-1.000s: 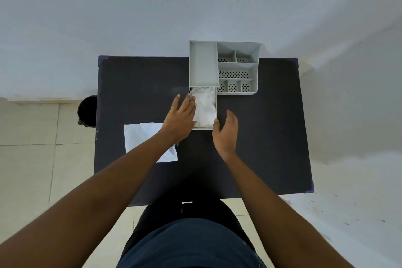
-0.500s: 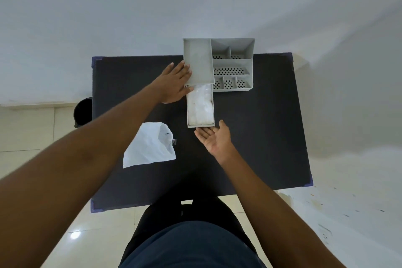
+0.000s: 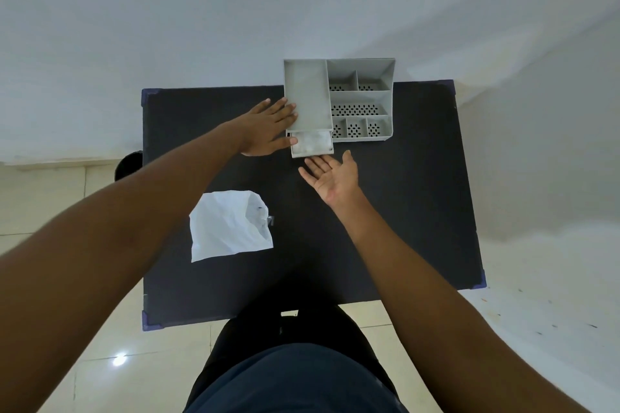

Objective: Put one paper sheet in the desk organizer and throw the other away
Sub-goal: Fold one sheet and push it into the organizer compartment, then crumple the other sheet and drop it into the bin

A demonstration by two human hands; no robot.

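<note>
Sliding inward since half a second ago, the drawer (image 3: pixel 312 143) is nearly shut with one sheet inside; crumpled paper (image 3: pixel 229 225) is lying nearer on the worktop (image 3: pixel 419 211); right hand (image 3: pixel 332 176), spread palm-up, is pushing; left hand (image 3: pixel 268 131), flat and spread, is bracing the desk organizer (image 3: pixel 339 99); an uneven shove risks jamming the sheet.

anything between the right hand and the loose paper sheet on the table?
No. In the head view, only bare black tabletop separates the open, palm-up right hand from the crumpled white paper sheet; the left forearm passes just above the sheet.
</note>
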